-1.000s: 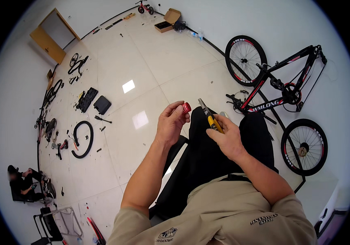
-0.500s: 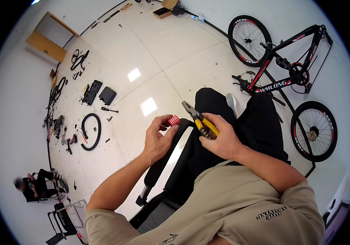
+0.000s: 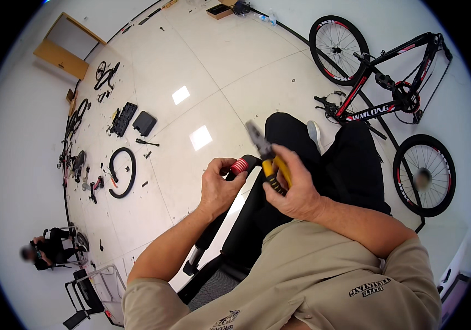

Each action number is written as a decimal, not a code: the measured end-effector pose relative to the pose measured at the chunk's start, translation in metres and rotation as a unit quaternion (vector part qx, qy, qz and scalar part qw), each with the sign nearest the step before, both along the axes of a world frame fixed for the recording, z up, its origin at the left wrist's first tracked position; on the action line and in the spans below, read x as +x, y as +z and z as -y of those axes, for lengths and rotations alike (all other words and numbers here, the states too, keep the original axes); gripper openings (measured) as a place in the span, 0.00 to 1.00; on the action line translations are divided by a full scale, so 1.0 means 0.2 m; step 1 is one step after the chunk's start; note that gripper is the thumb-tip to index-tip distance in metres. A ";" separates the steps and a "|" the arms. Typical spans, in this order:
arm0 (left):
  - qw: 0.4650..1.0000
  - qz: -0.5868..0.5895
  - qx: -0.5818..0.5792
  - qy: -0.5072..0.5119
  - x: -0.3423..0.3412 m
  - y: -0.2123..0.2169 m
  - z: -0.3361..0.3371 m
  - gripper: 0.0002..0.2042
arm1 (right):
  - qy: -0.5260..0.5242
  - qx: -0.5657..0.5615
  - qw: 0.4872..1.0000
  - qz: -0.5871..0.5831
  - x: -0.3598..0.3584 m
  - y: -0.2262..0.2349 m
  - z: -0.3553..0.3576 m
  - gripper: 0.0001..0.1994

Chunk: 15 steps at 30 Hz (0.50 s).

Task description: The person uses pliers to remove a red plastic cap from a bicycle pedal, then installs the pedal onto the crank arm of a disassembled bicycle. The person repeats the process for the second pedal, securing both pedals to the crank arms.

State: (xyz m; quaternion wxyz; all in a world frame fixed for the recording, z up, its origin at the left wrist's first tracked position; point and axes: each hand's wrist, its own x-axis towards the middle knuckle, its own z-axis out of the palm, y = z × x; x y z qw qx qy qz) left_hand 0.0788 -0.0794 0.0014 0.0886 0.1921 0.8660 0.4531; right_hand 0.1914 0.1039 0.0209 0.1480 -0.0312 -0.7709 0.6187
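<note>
My left hand (image 3: 219,188) pinches a small red piece with white stripes (image 3: 239,166), ring-like or cylindrical, between thumb and fingers. It is held right over the front end of the black chair armrest (image 3: 210,229), and I cannot tell whether the two touch. A pair of pliers (image 3: 263,145) with yellow and black handles is gripped in my right hand (image 3: 300,192). Its grey jaws point up and away to the left, slightly blurred, apart from the striped piece. Both hands are in front of my body, above my lap.
A black and red bicycle frame (image 3: 375,112) leans at the right, with a wheel (image 3: 339,50) beyond it and another wheel (image 3: 424,175) nearer. On the floor at left lie a tyre (image 3: 132,175), a tool case (image 3: 123,119) and loose parts. A seated person (image 3: 54,246) is far left.
My left hand has shifted slightly right with the striped piece. The pliers have swung a little, their jaws lower and nearer the left hand; my right hand has turned with them.
</note>
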 end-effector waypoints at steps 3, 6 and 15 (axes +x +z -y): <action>1.000 -0.001 -0.019 0.000 -0.01 0.00 0.00 0.17 | 0.098 0.137 0.984 0.054 -0.02 -0.11 -0.02 0.35; 0.999 0.036 -0.008 0.020 0.00 0.02 -0.01 0.18 | 0.018 0.079 0.997 -0.015 -0.05 -0.08 0.00 0.35; 1.000 0.007 -0.012 0.018 -0.02 0.03 -0.02 0.17 | 0.031 0.101 0.994 -0.031 -0.05 -0.13 -0.01 0.35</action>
